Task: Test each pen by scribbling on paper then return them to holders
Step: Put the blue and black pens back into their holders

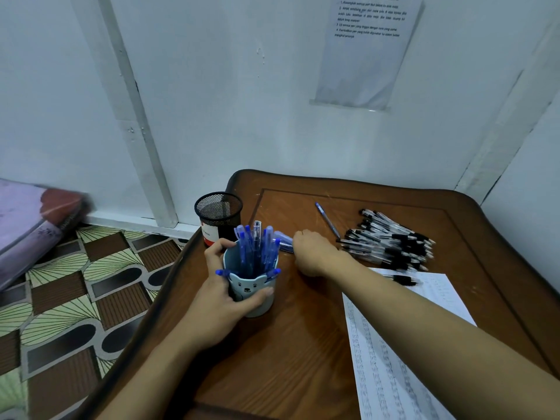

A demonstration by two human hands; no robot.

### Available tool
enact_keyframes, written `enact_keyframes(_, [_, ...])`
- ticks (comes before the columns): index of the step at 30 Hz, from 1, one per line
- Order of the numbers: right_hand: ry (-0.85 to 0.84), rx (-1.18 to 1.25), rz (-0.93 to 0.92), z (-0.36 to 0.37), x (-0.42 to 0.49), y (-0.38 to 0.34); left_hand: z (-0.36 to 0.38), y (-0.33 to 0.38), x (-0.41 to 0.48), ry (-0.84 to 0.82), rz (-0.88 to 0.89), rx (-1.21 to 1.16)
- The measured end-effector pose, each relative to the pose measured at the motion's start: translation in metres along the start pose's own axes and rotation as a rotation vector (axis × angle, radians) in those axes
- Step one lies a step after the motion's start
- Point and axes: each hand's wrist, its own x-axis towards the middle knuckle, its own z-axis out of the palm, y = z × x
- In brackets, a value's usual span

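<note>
Returning blue pens: the step in hand, as I judge it.
Left hand [224,301]: at 9 o'clock on the bench [288,359]; fingers wrapped round the bear cup [251,287], which stands upright.
Bear cup: crowded with standing blue pens [254,247].
Right hand [315,253]: just at 3 o'clock of the cup; fingers curled on a blurred blue bunch [283,241], count not readable.
Single blue pen [327,219]: lying alone at 12 o'clock of the right hand.
Black pens [391,241]: 1 loose heap at 2 o'clock on the bench.
Mesh holder [224,228]: at 11 o'clock of the cup; no pens show above its rim.
Paper [381,359]: at 5 o'clock, covered in scribbled rows.
Next move: lifting the bunch over the rim and threading it between the crowded pens, with the cup braced against tipping.
</note>
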Motion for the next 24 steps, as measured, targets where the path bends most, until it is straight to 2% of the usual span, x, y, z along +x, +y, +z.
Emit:
enact_keyframes(3, [0.05, 0.128, -0.008, 0.002, -0.007, 0.005, -0.001, 0.002, -0.001, -0.003, 0.008, 0.008])
enact_keyframes(6, [0.125, 0.484, 0.006, -0.008, -0.014, 0.015, -0.002, 0.006, -0.002, -0.012, 0.009, 0.013])
enact_keyframes(9, [0.194, 1.125, -0.001, -0.022, -0.03, 0.016, -0.001, 0.008, -0.001, -0.018, -0.017, 0.02])
enact_keyframes(12, [0.148, 1.902, -0.183, -0.042, -0.052, 0.008, 0.001, 0.014, 0.001, -0.03, -0.031, 0.02])
enact_keyframes(14, [0.129, 2.121, -0.279, -0.055, -0.062, -0.001, 0.003, 0.017, 0.001, -0.038, -0.036, 0.016])
enact_keyframes(16, [0.141, 2.171, -0.353, -0.063, -0.069, -0.015, 0.008, 0.019, 0.003, -0.042, -0.033, 0.023])
enact_keyframes(20, [0.253, 2.03, -0.459, -0.066, -0.078, -0.037, 0.016, 0.02, 0.007, -0.026, -0.018, 0.049])
enact_keyframes(24, [0.348, 1.64, -0.48, -0.056, -0.079, -0.042, 0.017, 0.019, 0.007, -0.008, -0.055, 0.036])
